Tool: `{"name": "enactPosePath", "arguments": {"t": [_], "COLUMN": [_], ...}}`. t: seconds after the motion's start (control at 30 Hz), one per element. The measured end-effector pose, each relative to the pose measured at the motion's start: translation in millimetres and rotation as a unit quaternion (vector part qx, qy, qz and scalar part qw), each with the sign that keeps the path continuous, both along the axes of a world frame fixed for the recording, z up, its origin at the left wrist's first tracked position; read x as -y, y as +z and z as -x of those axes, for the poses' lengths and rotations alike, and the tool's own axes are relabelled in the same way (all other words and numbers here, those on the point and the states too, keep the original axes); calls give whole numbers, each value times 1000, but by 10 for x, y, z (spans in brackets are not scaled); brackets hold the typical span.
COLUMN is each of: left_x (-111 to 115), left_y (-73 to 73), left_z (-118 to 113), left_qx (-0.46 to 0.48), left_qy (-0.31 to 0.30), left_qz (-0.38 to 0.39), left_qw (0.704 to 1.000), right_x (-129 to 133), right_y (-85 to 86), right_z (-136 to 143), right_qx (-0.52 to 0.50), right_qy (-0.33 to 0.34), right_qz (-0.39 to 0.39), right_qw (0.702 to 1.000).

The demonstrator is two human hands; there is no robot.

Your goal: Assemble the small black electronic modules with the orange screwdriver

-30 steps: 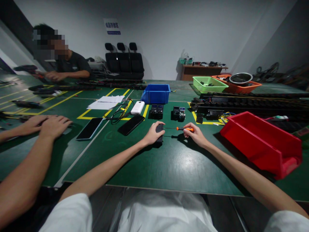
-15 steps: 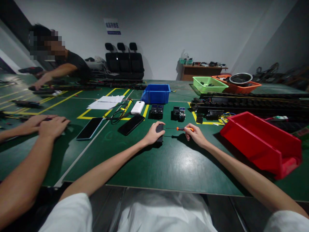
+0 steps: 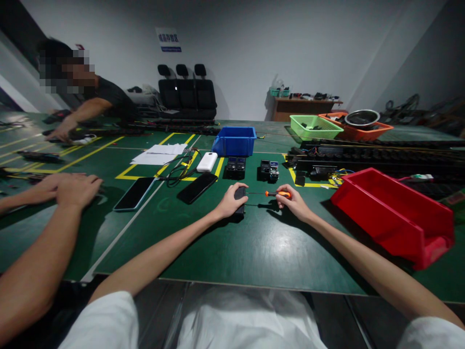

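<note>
My left hand (image 3: 232, 200) is closed round a small black box-shaped device (image 3: 240, 207) that rests on the green table (image 3: 203, 257). In my right hand (image 3: 292, 201) is an orange-and-black screwdriver (image 3: 278, 194), held level by its handle. The thin shaft points left, its tip at or close to the right side of the device; whether it touches I cannot tell. Beyond my hands sit a pair of black modules (image 3: 236, 167) and another pair (image 3: 269, 170), one of which shows a bare circuit board.
A red bin (image 3: 385, 213) stands to the right, a blue bin (image 3: 236, 141) behind. Left lie a black phone (image 3: 198, 187), a second phone (image 3: 135, 194), a white power bank (image 3: 207, 162) and papers (image 3: 158, 154). Co-workers' hands (image 3: 74, 189) are at the left edge.
My hands and the device keep nearly the same place; the fingers of my right hand have shifted slightly on the screwdriver handle. The co-worker at the far left has leaned a little.
</note>
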State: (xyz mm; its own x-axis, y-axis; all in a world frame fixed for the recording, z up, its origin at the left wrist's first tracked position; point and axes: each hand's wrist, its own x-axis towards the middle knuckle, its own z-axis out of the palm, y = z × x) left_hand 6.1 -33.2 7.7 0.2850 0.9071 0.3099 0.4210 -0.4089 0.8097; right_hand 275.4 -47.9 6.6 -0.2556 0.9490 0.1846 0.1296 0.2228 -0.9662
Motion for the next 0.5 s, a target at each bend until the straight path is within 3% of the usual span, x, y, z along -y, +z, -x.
{"name": "enactPosePath", "arguments": {"t": [0.5], "left_x": [3], "left_y": [6], "left_z": [2], "left_qx": [-3], "left_qy": [4], "left_qz": [-1], "left_qw": [1000], "right_x": [26], "right_y": [43], "right_z": [22], "right_qx": [16], "right_qy": [-3], "right_qz": [-28], "right_qw": [999]}}
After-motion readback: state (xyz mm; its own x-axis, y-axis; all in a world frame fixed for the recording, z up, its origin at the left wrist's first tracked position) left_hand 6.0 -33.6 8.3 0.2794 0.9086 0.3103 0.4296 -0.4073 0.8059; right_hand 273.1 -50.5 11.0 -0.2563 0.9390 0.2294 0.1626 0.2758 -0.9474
